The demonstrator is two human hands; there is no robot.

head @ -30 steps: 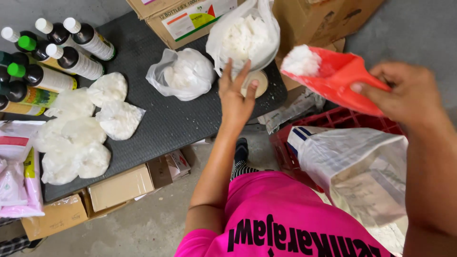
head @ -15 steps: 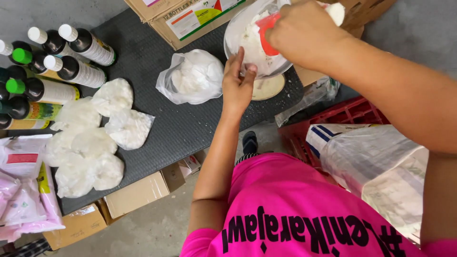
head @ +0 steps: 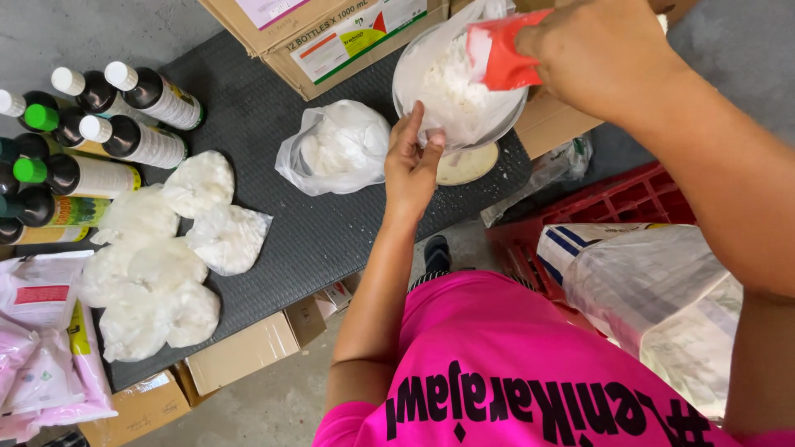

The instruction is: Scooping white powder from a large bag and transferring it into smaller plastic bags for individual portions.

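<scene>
1. Head view: the left hand [head: 411, 162] pinches the rim of a clear plastic bag [head: 454, 87] of white powder between thumb and fingers.
2. The right hand [head: 595, 51], fingers wrapped shut around a red scoop [head: 502, 55], tips it into the bag's mouth, just above the left fingertips.
3. A knotted filled bag [head: 335, 147] lies just beside the left fingers on the dark mat [head: 290, 232]; dark bottles [head: 99, 141] stand well beyond it.

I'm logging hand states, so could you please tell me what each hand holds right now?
Left hand: closed on the clear plastic bag of white powder.
Right hand: closed on the red scoop.
</scene>
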